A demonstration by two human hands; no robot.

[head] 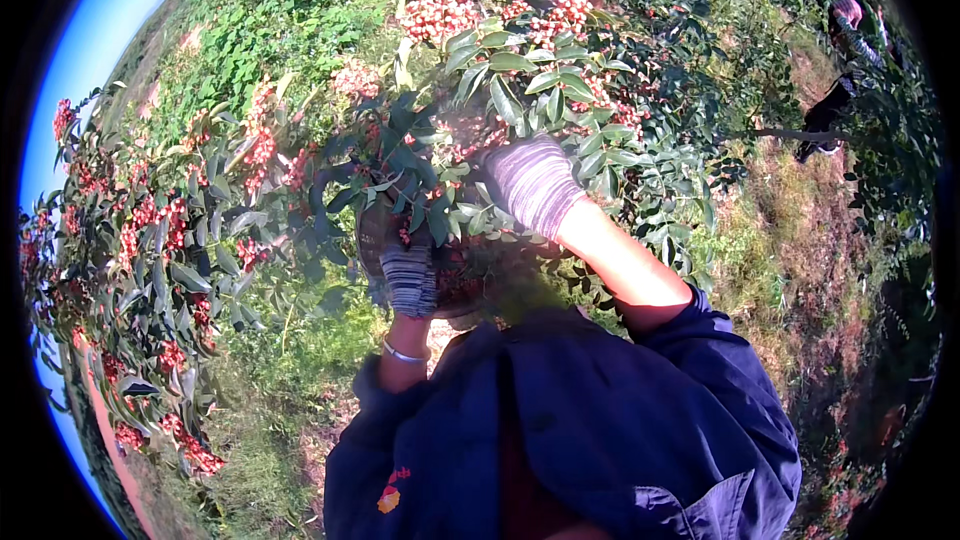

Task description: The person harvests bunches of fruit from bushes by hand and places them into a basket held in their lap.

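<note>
Both hands wear striped knit gloves and reach into a leafy shrub hung with clusters of small red berries. My right hand (529,176) lies against the foliage at the centre, below green leaves (517,64) and beside red berries; leaves cover its fingertips. My left hand (405,262) is raised lower and to the left, in shadow under dark leaves, its fingers mostly hidden. Next to it is the rim of a dark container (369,236), apparently with red berries (457,281) inside. A large berry cluster (441,13) hangs above both hands.
More branches with red berry clusters (172,225) fill the left side. Green undergrowth (277,22) grows behind. At the right, a person (847,75) in a pink head covering is among the shrubs, past a strip of grassy ground (795,240). A thin bare branch (795,135) crosses there.
</note>
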